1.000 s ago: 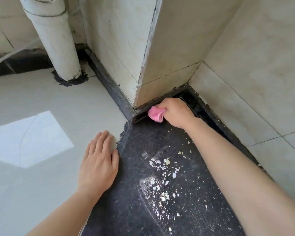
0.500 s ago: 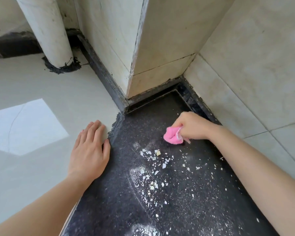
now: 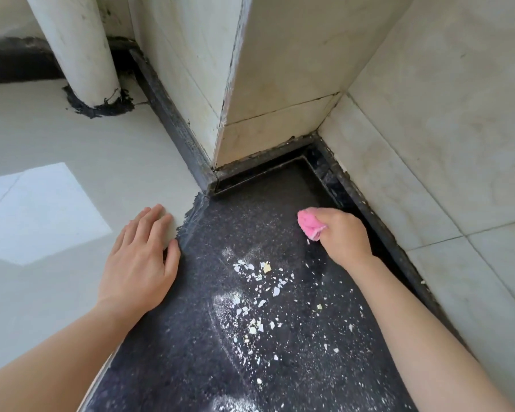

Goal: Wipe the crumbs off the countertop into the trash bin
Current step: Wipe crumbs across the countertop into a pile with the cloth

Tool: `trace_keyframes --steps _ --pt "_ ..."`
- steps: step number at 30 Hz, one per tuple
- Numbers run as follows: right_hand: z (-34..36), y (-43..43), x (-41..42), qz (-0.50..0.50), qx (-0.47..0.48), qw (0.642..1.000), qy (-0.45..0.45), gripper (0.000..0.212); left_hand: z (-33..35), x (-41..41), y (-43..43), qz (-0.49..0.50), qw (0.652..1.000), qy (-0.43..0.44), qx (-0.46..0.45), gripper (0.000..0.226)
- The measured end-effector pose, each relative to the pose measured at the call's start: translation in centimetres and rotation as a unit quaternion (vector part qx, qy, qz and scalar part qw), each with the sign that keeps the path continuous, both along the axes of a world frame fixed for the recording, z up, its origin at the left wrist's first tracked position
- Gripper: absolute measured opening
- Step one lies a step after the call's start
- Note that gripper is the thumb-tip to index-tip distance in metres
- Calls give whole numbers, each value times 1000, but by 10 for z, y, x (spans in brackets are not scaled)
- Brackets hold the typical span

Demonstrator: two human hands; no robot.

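A dark speckled countertop (image 3: 214, 367) runs from the near edge into a tiled corner. White and yellowish crumbs (image 3: 259, 281) lie scattered over its middle, with fine white dust around them. My right hand (image 3: 342, 233) grips a bunched pink cloth (image 3: 309, 223) and holds it on the counter just beyond the crumbs, near the right wall. My left hand (image 3: 140, 260) rests flat, fingers straight, on the pale surface at the counter's left edge. No trash bin is in view.
Cream tiled walls (image 3: 428, 129) close the counter at the back and right, with a dark raised rim (image 3: 378, 230) along their foot. A white pipe (image 3: 75, 49) rises from the pale glossy surface (image 3: 57, 144) at the far left.
My right hand pulled the pink cloth out of the back corner toward me and to the right. My left hand stayed flat in place.
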State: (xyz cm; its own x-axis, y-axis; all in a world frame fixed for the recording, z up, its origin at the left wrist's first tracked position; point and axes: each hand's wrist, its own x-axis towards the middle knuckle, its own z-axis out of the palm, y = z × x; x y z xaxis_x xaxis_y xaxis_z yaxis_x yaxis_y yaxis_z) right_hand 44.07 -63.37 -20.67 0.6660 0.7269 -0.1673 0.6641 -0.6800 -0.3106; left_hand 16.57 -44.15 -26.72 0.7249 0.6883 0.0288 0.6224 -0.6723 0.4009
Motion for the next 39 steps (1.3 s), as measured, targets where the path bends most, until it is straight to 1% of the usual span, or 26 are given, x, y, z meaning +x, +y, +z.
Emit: trace_keyframes --steps 2,3,4,5,6,7,8,10,11,12,13,15,16,18,20,21,24,26,28,29,31,32,34,36,37,39 --pt "9 -38 -17 13 -48 999 -13 21 2 0 0 -8 1000 -2 -7 48" --pt "14 -54 -22 29 -88 996 -5 25 2 0 0 -10 1000 0 -8 49" --pt "17 -65 -24 33 -145 989 23 31 1 -1 0 -7 1000 2 -9 49" --pt "22 -71 -20 42 -201 977 51 16 1 -1 1 -5 1000 1 -10 49" --pt "27 -70 -15 33 -234 969 73 21 1 0 0 -4 1000 -2 -11 48" --pt "31 -64 -8 34 -243 966 86 14 1 -1 0 -3 1000 -3 -9 48" --pt "33 -54 1 19 -213 973 90 17 1 -1 0 -3 1000 -4 -7 47" --pt "33 -22 20 0 -89 994 62 23 1 0 0 -3 1000 -8 -3 47" --pt "31 -4 27 -4 -27 999 41 24 1 1 1 -3 1000 -10 -1 47" --pt "23 12 33 -4 12 1000 23 25 -1 0 0 -1 1000 -10 2 46" --pt "16 25 37 -3 16 1000 3 27 -2 0 0 2 1000 -10 3 46" --pt "-2 32 39 -16 -38 999 -24 30 -3 0 1 3 1000 -16 8 45" --pt "-8 24 37 -26 -54 997 -39 28 -3 0 1 1 1000 -16 9 46" --pt "-12 -1 22 -36 -36 996 -71 21 -3 0 2 1 1000 -16 8 47" --pt "-10 -32 6 -46 -25 996 -75 22 -3 1 2 0 1000 -17 7 47" --pt "-8 -46 -1 -48 -31 996 -69 23 -3 0 1 0 1000 -17 6 46" --pt "-1 -87 -24 -73 -93 992 -39 29 -4 0 2 -5 1000 -18 1 45" --pt "7 -115 -48 -74 -109 991 -34 31 -5 0 3 -3 1000 -17 -8 44" --pt "18 -142 -72 -68 -129 989 -1 30 -4 0 3 -6 1000 -14 -14 45" --pt "26 -151 -81 -61 -169 983 26 30 -3 0 3 -7 1000 -14 -18 45" --pt "43 -160 -92 -44 -263 960 84 32 1 0 2 -12 999 -19 -28 44" --pt "50 -158 -92 -49 -269 956 108 32 3 0 0 -11 999 -22 -32 43" --pt "59 -135 -88 -79 -203 971 101 32 5 0 0 -9 999 -24 -37 41" --pt "55 -93 -74 -86 -95 990 67 24 6 1 0 -11 999 -24 -37 42" --pt "49 -69 -65 -81 -50 994 51 23 5 1 0 -11 999 -22 -37 42" --pt "31 -19 -47 -70 -5 997 20 28 3 1 2 -8 999 -25 -33 42"
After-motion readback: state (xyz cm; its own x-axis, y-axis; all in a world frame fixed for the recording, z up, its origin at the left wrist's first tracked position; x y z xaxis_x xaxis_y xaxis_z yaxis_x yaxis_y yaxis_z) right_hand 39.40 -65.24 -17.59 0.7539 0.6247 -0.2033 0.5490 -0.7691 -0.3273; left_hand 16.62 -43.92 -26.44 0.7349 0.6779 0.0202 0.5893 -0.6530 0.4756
